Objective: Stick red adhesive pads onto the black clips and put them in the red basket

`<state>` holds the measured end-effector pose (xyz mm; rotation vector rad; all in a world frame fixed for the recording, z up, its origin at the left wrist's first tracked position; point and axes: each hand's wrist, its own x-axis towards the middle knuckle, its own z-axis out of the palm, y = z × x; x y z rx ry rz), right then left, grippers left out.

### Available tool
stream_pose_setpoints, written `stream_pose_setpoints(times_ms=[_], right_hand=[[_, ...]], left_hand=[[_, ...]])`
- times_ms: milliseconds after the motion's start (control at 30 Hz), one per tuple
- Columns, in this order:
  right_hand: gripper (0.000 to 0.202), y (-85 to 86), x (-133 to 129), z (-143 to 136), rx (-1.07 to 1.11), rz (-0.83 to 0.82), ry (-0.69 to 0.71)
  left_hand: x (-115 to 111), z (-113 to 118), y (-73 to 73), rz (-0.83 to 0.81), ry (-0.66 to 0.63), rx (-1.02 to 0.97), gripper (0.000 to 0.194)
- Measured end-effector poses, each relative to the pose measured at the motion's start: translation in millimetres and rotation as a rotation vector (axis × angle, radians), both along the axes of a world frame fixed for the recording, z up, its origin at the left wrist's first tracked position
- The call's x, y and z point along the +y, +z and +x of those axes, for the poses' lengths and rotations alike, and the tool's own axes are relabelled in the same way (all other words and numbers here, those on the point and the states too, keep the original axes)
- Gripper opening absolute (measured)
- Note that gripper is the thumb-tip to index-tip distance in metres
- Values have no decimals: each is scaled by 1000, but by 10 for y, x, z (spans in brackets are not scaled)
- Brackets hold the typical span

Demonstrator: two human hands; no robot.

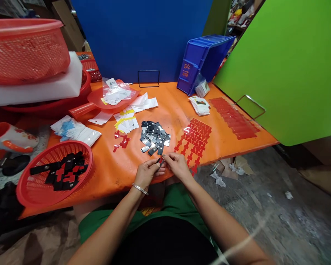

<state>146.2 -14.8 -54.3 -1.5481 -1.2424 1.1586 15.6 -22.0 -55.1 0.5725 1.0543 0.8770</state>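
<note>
Near the front edge of the orange table [171,95], my left hand [147,172] pinches a small black piece [160,162] with a bit of red on it. My right hand [176,165] meets it from the right, its thumb and fingers closed at the red part. Just beyond my hands lies a pile of black and shiny flat pieces [154,136]. Rows of red cross-shaped pieces [197,134] are spread to the right of the pile. A few loose red pieces [123,141] lie to its left.
A red basket [24,184] with black and red pieces stands at the left, near a mug [18,138]. Behind are a red scoop [84,109], papers [128,124], a card stack [200,106] and a tipped blue crate [191,62]. Red strips [234,117] lie far right.
</note>
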Motion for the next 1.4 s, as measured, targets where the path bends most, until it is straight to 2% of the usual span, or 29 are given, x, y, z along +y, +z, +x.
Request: stream_pose_setpoints(times_ms=[67, 133, 233, 267, 367, 433, 467, 533, 600, 700, 767, 867, 967, 1167, 1400], right_hand=[[37, 34, 1, 31, 15, -15, -20], [38, 80, 1, 89, 31, 0, -37], [28, 137, 25, 217, -62, 140, -51], [23, 143, 44, 259, -121, 199, -54], [13, 113, 137, 335, -310, 336, -35], [12, 68, 216, 317, -440, 405, 14], [12, 44, 257, 286, -499, 438, 44], [14, 1, 336, 187, -590, 501, 99], [16, -29, 411, 57, -651, 549, 146], [16, -38, 515, -153, -741, 554, 184], [15, -24, 572, -275, -811, 504, 190], [15, 11, 630, -401, -936, 410, 205], [16, 36, 662, -455, -1052, 357, 235], [17, 40, 676, -451, -1121, 318, 256], [13, 79, 717, -452, -1083, 260, 248]], left_hand=[[-9, -13, 57, -3, -7, 10, 34], [-35, -100, 203, 31, -32, 26, 40], [-74, -450, 538, 176, -38, 157, 46], [-78, -626, 650, 250, 13, 251, 45], [-57, -1251, 889, 417, 257, 642, 41], [-39, -1649, 957, 408, 379, 1055, 33], [-36, -1811, 969, 350, 347, 1307, 31], [-48, -2022, 964, 286, 275, 1660, 31], [-79, -2063, 925, 383, 240, 1770, 33], [-143, -1841, 822, 645, 251, 1604, 31], [-184, -1583, 737, 722, 195, 1413, 29], [-226, -1190, 606, 736, 45, 1148, 26], [-238, -934, 478, 679, -17, 952, 23], [-206, -810, 247, 460, -39, 610, 28], [-221, -759, 123, 334, 32, 414, 35]])
